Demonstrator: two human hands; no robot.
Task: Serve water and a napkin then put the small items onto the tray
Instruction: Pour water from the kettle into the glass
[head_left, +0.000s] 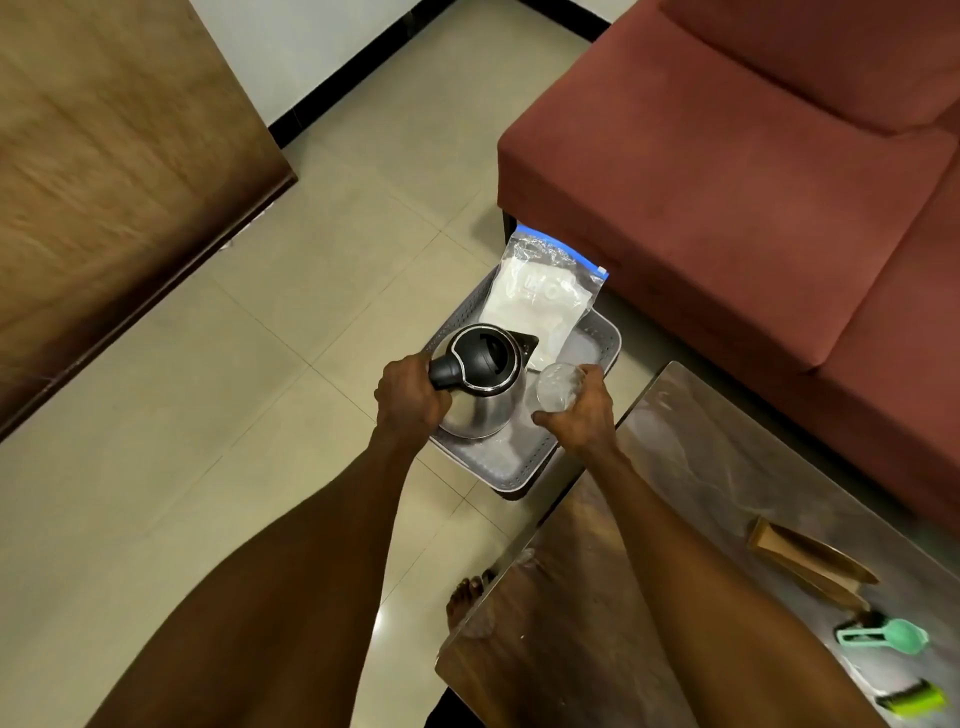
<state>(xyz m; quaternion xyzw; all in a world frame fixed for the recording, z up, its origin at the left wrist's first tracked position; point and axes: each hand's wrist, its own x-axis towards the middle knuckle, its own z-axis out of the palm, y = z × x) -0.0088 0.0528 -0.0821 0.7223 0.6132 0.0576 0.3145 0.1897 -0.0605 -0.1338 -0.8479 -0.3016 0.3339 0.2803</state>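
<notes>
Table (691, 499): near right, its top glossy; on the near right part lie a brown tube (810, 564), a green scoop (883, 638) and a green clip (911, 699), the small items not yet on the tray.
Left hand (410, 397): my fingers are wrapped round the black handle of the kettle (480, 387).
Kettle: steel body with a black lid, upright in the tray's near left part, spout towards the far right; I cannot tell whether its base touches the tray.
Right hand (582, 410): my fingers are curled round the glass (558, 387), held just right of the kettle, its mouth tipped towards me.
Tray (519, 470): grey with a perforated rim, on the floor (234, 364) between table and sofa (727, 182).
Napkins (540, 299): a white stack in a clear bag, leaning over the tray's far rim.
Step in hand, as I judge it: bring both up to pour; stand the glass upright, keep the spout close above its rim, tilt slowly.
Risk: an unseen water level may surge out.
</notes>
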